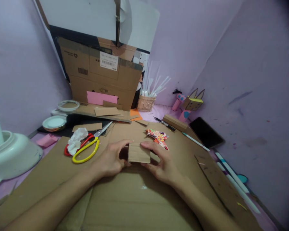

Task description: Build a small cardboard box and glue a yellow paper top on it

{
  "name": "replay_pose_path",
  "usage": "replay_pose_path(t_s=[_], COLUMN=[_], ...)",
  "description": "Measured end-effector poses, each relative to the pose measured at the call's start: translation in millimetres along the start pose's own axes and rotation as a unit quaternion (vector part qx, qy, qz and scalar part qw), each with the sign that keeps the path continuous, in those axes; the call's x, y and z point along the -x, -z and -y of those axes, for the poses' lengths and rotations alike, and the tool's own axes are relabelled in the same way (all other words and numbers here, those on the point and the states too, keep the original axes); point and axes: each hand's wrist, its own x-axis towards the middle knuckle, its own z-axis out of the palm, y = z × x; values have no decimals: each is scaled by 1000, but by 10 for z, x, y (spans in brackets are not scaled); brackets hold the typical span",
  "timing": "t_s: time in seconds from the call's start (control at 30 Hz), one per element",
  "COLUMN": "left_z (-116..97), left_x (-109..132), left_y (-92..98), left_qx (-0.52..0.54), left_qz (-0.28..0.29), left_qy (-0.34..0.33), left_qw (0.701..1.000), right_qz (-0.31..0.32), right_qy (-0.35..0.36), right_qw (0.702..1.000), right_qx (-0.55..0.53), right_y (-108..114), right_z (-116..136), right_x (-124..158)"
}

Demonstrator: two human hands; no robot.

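Note:
A small rectangular cardboard piece (139, 153) is held upright between both hands over a large flat cardboard sheet (139, 202). My left hand (112, 158) grips its left edge with thumb and fingers curled round it. My right hand (160, 163) pinches its right edge, index finger along the top. Just behind the piece lies a folded scrap of patterned paper (159, 137) in red and white.
Yellow-handled scissors (86, 152) and red-handled scissors (83, 142) lie left, beside crumpled white paper (75, 139). A white bowl (13, 154) sits far left. A cardboard box (98, 77), basket of white sticks (146, 102), pen (165, 123), black phone (205, 131) and paper figures (191, 104) stand behind.

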Motion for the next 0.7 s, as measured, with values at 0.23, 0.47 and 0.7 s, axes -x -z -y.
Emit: replay_pose_path(t_s=[0.23, 0.47, 0.7], left_z=[-23, -35, -72], left_x=[9, 12, 19], left_y=[4, 14, 16], left_qx=[-29, -47, -49], left_qz=[-14, -15, -11], left_qy=[-23, -25, -28], left_qw=[999, 998, 998], right_qz=[-12, -11, -10], right_qy=[37, 43, 47], right_qw=[999, 999, 999], right_qx=[7, 9, 14], right_y=[-12, -2, -10], right_z=[-32, -34, -48], right_x=[23, 17, 34])
